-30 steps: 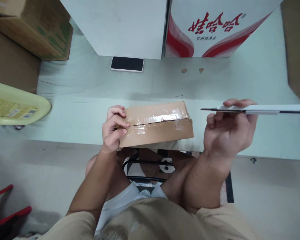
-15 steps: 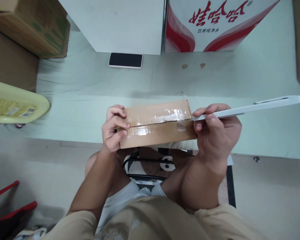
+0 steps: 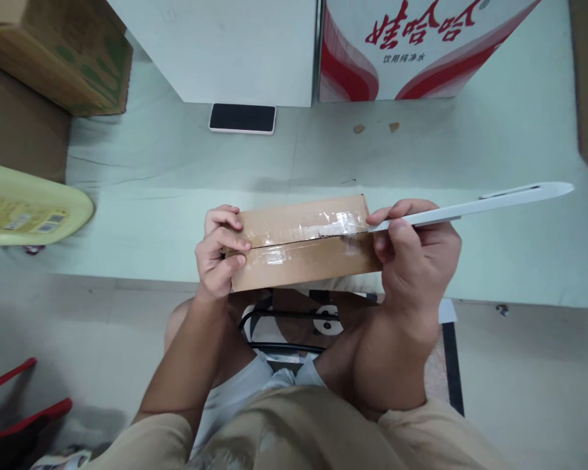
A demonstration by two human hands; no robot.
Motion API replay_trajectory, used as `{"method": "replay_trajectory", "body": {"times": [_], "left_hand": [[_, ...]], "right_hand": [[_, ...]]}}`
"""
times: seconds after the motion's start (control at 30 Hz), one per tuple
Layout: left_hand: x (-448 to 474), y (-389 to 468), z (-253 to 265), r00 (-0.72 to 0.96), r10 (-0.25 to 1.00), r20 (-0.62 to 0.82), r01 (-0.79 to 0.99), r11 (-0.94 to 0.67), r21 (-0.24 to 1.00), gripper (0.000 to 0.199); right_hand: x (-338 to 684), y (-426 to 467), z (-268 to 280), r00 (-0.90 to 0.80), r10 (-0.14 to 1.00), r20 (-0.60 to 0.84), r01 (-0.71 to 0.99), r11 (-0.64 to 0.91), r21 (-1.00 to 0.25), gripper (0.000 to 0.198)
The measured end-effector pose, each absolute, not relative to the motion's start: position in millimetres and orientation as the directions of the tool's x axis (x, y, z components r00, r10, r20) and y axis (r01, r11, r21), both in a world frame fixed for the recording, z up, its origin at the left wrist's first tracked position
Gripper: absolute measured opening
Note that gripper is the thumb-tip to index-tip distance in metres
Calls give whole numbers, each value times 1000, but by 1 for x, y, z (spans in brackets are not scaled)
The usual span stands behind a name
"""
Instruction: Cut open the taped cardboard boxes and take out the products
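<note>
A small brown cardboard box (image 3: pixel 304 264) is held at the near edge of the table, its long taped seam facing up. Clear tape along that seam is partly slit, with a ragged dark gap toward the right. My left hand (image 3: pixel 220 251) is closed around the box's left end, fingers over the top edge and thumb on the near side. In my right hand (image 3: pixel 414 251) is a slim white utility knife (image 3: pixel 509 200), pinched close to its front end. The knife's tip meets the seam at the box's right end; the blade itself is hidden.
A black-screened phone (image 3: pixel 242 118) lies beyond the box, before a white carton (image 3: pixel 235 52) and a red-and-white water carton (image 3: pixel 396 72). Two brown scraps (image 3: pixel 359 129) lie nearby. Leftward are a yellow bottle (image 3: pixel 29 202) and cardboard boxes (image 3: pixel 78 59).
My right hand has moved the knife slightly left, its tip now a little farther along the seam. My left hand keeps its hold on the box. The whole view has shifted slightly.
</note>
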State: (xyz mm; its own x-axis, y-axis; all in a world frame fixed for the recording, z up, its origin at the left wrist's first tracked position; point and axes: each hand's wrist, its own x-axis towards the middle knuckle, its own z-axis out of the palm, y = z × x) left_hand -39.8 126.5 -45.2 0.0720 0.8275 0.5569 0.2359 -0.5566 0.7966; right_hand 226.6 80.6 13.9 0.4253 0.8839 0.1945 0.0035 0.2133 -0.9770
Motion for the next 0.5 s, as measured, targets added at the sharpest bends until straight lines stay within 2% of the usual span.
{"method": "replay_trajectory", "body": {"times": [0.23,0.37,0.5], "left_hand": [[-39,126,-46,84,805,587,226,-589,776,28],[-39,125,-46,69,819,570,255,-566,784,34],[-40,124,-46,82,819,568,227,-571,789,31]], "right_hand": [[224,81,11,444,865,235,43,242,-969,2],[222,83,9,466,851,241,57,243,-968,5],[220,83,6,500,823,269,77,267,-961,6]]}}
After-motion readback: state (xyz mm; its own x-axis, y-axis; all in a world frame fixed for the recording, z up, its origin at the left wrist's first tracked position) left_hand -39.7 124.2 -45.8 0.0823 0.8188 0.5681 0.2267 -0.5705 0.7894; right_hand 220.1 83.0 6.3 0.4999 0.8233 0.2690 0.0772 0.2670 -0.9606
